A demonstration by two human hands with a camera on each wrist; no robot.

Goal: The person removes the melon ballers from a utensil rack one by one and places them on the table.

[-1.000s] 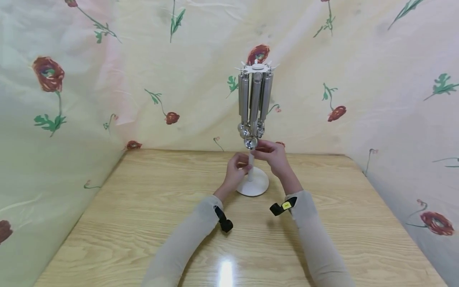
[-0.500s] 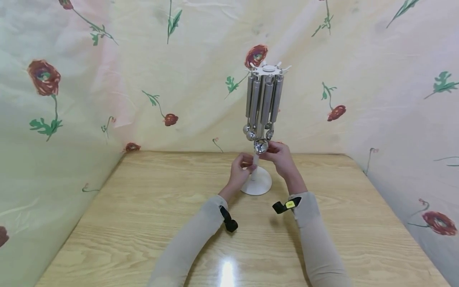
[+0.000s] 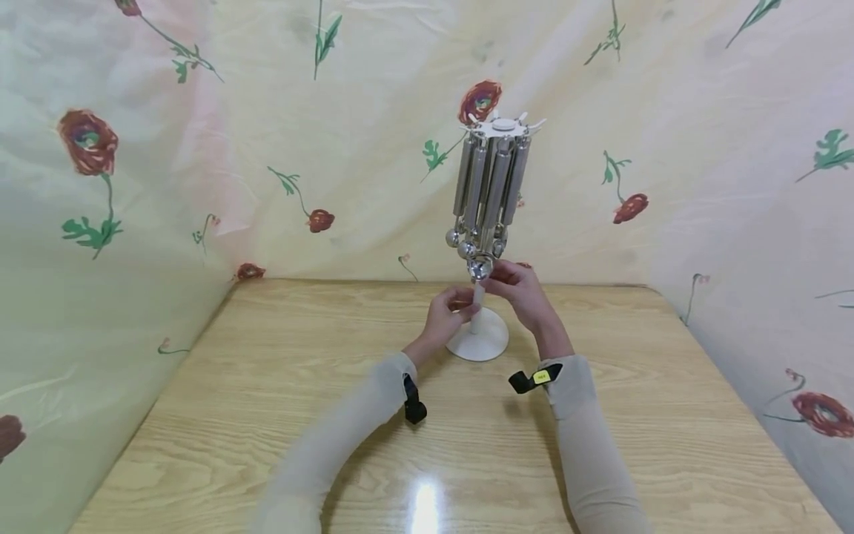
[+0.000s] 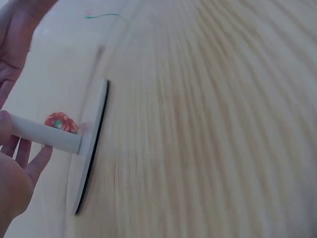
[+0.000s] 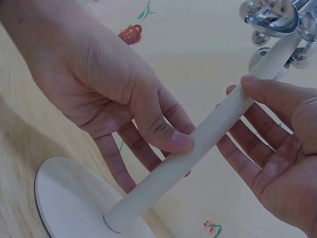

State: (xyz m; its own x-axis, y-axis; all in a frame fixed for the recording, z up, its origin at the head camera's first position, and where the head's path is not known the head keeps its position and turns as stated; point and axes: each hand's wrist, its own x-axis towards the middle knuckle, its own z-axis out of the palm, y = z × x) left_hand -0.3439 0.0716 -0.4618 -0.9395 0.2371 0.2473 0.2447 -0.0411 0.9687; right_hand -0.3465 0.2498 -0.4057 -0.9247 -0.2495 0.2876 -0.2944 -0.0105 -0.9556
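Observation:
A white stand with a round base [image 3: 477,347] stands near the table's far side. Several steel utensils with bowl-shaped heads [image 3: 479,268] hang around its pole from a white hooked top [image 3: 503,127]. My left hand [image 3: 445,317] pinches the white pole [image 5: 198,144] between thumb and fingers, above the base. Higher up, just under the shiny heads, my right hand [image 3: 523,297] grips the same pole, its thumb [image 5: 277,94] lying across the front. In the left wrist view, the base shows edge-on with a dark underside rim, and the left fingers [image 4: 37,163] lie against the pole.
The stand is on a light wood-grain table [image 3: 280,415]. A pale sheet [image 3: 373,148] with red flowers hangs close behind it and along both sides. Black camera straps [image 3: 415,404] sit on both wrists.
The stand's top has moved to the right and leans more that way, and the hanging utensils have swung. Both hands stay on the pole, shifted slightly right with it.

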